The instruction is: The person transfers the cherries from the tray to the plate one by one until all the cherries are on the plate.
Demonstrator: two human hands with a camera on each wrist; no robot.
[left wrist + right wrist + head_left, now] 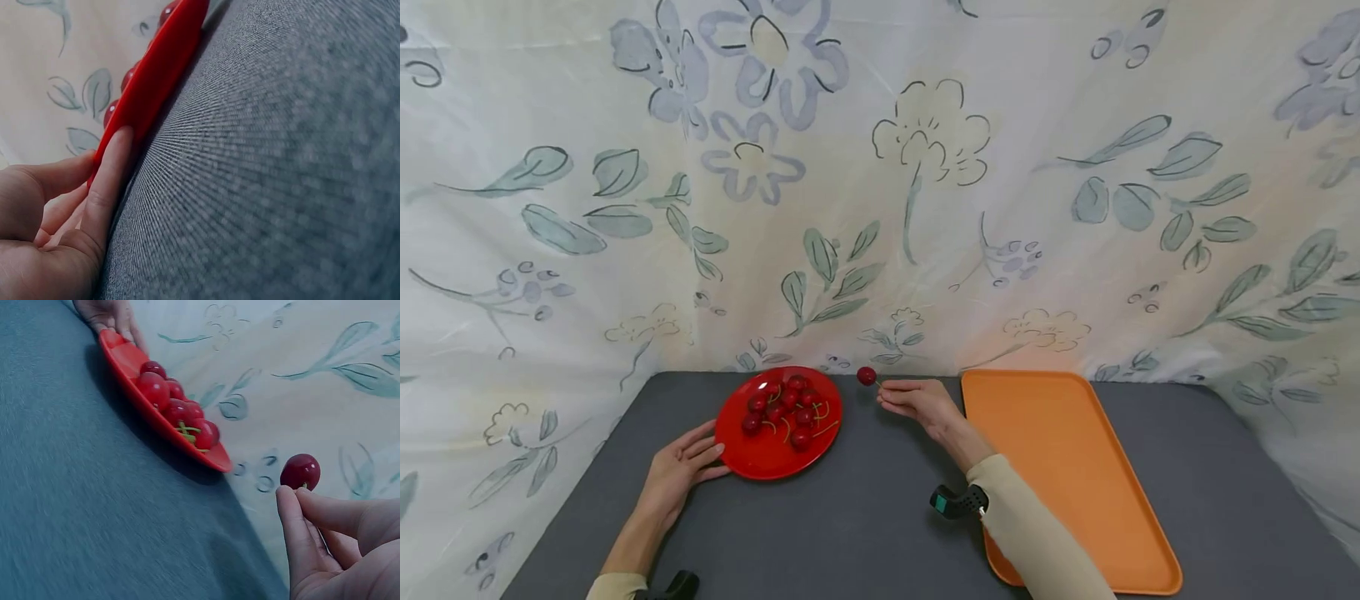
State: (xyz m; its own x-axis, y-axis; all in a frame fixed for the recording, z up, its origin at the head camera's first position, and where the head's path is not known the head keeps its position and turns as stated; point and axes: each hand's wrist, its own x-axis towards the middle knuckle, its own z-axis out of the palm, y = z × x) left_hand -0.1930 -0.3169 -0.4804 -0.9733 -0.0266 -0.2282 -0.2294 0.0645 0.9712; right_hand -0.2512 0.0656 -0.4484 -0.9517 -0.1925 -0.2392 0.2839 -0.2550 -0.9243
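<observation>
My right hand (922, 406) pinches a dark red cherry (867, 376) by its stem between thumb and fingertips, in the gap between plate and tray. In the right wrist view that cherry (301, 472) stands up above the fingertips. At the left, a round red plate (758, 463) carries several cherries (790, 398) with green stems. My left hand (673, 473) holds the plate's left rim. The left wrist view shows one digit against the plate's underside (150, 94) and another at its rim, with the plate low over the cloth.
An orange rectangular tray (1060, 467) lies at the right, partly under the right forearm. Dark grey cloth (850, 533) covers the table. Behind the table hangs a flowered curtain (850, 217). Each wrist wears a black band (958, 502).
</observation>
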